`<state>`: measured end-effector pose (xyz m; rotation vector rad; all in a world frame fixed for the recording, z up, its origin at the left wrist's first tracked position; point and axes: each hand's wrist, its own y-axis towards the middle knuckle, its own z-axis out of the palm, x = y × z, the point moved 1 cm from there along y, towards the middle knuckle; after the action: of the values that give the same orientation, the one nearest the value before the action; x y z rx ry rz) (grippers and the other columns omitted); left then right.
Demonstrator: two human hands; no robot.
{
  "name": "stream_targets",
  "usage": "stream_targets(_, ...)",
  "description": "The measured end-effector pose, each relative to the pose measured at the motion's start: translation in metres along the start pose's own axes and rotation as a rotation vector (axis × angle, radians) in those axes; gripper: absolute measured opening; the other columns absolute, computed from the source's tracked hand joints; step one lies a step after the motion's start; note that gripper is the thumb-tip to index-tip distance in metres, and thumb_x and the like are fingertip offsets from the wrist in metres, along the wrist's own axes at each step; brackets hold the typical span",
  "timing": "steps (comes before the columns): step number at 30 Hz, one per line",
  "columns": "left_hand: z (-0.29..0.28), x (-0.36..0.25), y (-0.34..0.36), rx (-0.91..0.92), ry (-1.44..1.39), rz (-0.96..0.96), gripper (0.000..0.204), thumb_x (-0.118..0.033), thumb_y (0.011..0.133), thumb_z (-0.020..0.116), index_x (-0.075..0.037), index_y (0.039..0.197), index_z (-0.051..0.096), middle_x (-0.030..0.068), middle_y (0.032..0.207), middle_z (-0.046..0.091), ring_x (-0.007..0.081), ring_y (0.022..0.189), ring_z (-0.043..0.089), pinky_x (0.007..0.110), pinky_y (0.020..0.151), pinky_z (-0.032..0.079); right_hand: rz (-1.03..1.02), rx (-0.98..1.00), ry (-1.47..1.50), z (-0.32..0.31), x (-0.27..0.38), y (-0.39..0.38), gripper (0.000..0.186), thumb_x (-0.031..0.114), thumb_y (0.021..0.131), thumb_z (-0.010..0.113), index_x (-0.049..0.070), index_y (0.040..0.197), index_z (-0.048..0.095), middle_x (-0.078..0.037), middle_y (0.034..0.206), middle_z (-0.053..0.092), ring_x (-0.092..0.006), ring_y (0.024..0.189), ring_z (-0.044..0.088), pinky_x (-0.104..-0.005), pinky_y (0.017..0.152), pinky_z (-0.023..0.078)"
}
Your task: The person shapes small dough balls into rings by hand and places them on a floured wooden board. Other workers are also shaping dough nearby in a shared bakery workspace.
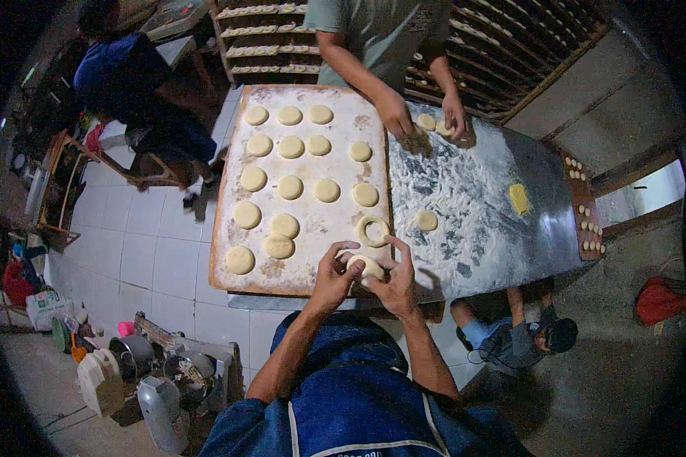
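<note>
My left hand (337,274) and my right hand (392,282) are together near the front edge of a floured board (229,213), both gripping a pale dough piece (366,266) with thumbs on it. Just above my fingers lies a dough ring (373,231). Several flat dough rounds (290,186) are spread over the board, two of them (279,245) overlapping left of my hands.
A metal table (533,244) with scattered flour and a yellow object (519,199) is to the right. A co-worker's hands (395,114) handle dough opposite me. Other people (122,68) (526,335) are around. Racks (267,46) stand behind; mixing equipment (175,381) is lower left.
</note>
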<state>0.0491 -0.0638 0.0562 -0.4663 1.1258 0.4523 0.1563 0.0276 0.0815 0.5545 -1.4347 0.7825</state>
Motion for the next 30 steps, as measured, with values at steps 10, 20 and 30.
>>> stream_targets(10,-0.026,0.005,-0.019,0.157,-0.184,0.007,0.038,0.005,0.077,0.059,-0.008,0.108,0.041,0.0073,0.093,0.057,0.0120,0.079,0.056,0.024,0.066,0.048,0.229,-0.061,0.326,0.002,-0.046,0.010,0.032,0.030,0.091,0.046,0.000,0.102,0.053,-0.004,0.078,0.053,-0.0097,0.071,0.054,-0.0231,0.057,0.041)
stream_targets(20,0.011,0.013,0.007,-0.221,0.529,0.106,0.030,-0.029,0.092,0.040,-0.001,0.085,0.041,0.0099,0.065,0.048,0.0234,0.059,0.048,0.039,0.056,0.039,0.030,-0.084,-0.607,0.004,-0.053,0.019,0.042,0.029,0.095,0.033,-0.003,0.086,0.061,-0.013,0.071,0.063,-0.0289,0.067,0.060,-0.0377,0.065,0.048)
stream_targets(30,0.055,0.054,0.035,-0.140,0.112,0.063,0.041,-0.036,0.097,0.034,-0.007,0.070,0.044,0.0017,0.059,0.042,0.0159,0.052,0.045,0.034,0.046,0.034,0.153,-0.210,-0.523,-0.037,-0.019,0.003,0.055,0.044,0.093,0.040,-0.004,0.074,0.059,-0.019,0.062,0.060,-0.0327,0.059,0.057,-0.0465,0.058,0.040)
